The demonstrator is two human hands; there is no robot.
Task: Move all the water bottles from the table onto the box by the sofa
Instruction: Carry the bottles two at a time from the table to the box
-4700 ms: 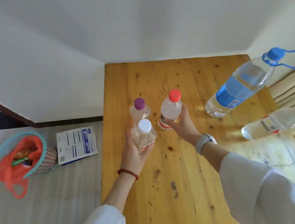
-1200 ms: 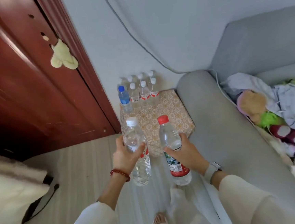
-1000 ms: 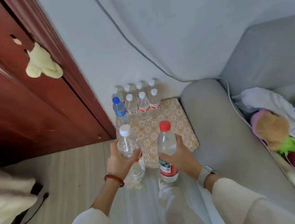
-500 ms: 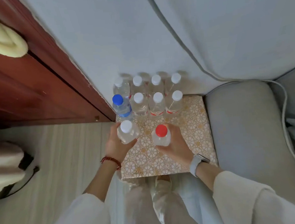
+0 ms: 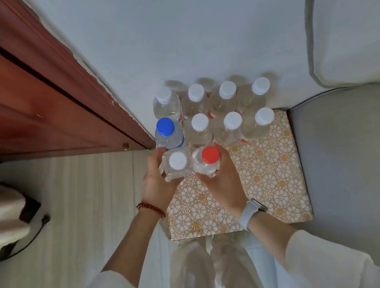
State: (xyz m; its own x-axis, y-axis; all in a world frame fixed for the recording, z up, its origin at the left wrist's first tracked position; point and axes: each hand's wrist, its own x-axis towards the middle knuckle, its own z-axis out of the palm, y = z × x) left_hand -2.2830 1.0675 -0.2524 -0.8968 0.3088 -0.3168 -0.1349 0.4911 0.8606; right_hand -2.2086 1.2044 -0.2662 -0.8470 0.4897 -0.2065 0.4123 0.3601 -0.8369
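Between a red wooden door [image 5: 42, 99] on the left and a grey sofa [image 5: 351, 164] on the right, a box [image 5: 268, 178] with a white and gold flower pattern is seen from above. Along its far edge, against the wall [image 5: 197, 28], four white-capped bottles [image 5: 226, 90] are lined up, and just nearer stand a blue-capped bottle [image 5: 165, 126] and three more white-capped ones. A white-capped bottle [image 5: 178, 160] is gripped by the left hand [image 5: 158, 183], with the fingers wrapped round its body, close beside the blue-capped one. Touching it on the right, a red-capped bottle [image 5: 210, 154] is clasped in the right hand [image 5: 222, 182]. Both are held upright over the box's left part; whether their bases rest on it cannot be told. The near and right parts of the box lie bare. Pale trousers [image 5: 213, 268] are visible below.
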